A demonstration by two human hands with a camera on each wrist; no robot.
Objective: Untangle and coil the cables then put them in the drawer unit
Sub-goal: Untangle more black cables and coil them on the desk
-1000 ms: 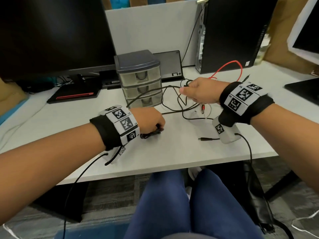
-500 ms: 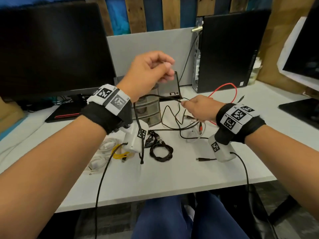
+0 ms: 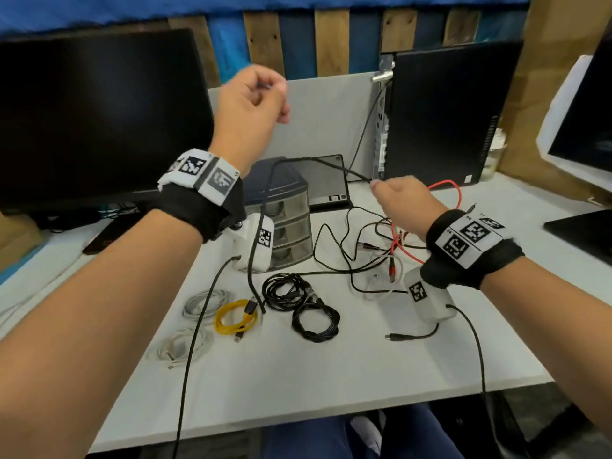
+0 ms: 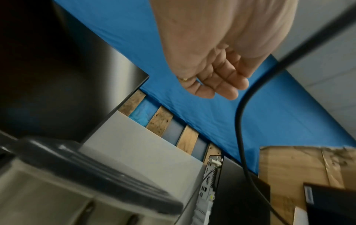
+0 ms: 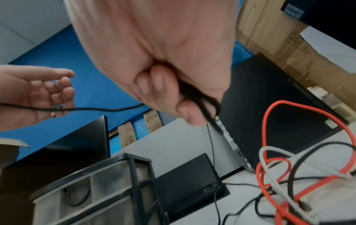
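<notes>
The black cable (image 3: pixel 318 162) runs taut from the right hand (image 3: pixel 402 202) toward 10 o'clock, bends over the drawer unit (image 3: pixel 288 223), then drops straight down past its left edge, its free end hanging just above the desk (image 3: pixel 331 376). The drawer unit stands at mid-desk with all 3 drawers closed. At 3 o'clock of it lies the tangle: a red cable (image 3: pixel 453 193), a white cable (image 3: pixel 394 270) and thin black leads crossing each other. In front, toward 6 o'clock, lie finished coils: 2 black coils (image 3: pixel 298 299), a yellow coil (image 3: pixel 233 318) and 2 pale coils (image 3: pixel 202 303). A monitor (image 3: pixel 96 117) stands at 9 o'clock, a computer tower (image 3: pixel 443 111) at 1 o'clock.

The right hand is clamped on the black cable, fingers (image 5: pixel 159 85) curled round it against the thumb. The left hand (image 3: pixel 248 104) is up in the air above the drawer unit, fingers loosely bent and apart; the cable passes beside it, and I cannot tell whether it touches.

Compared with half a second earlier, the left hand has risen higher and the cable hangs longer below it; the right hand has barely shifted.
</notes>
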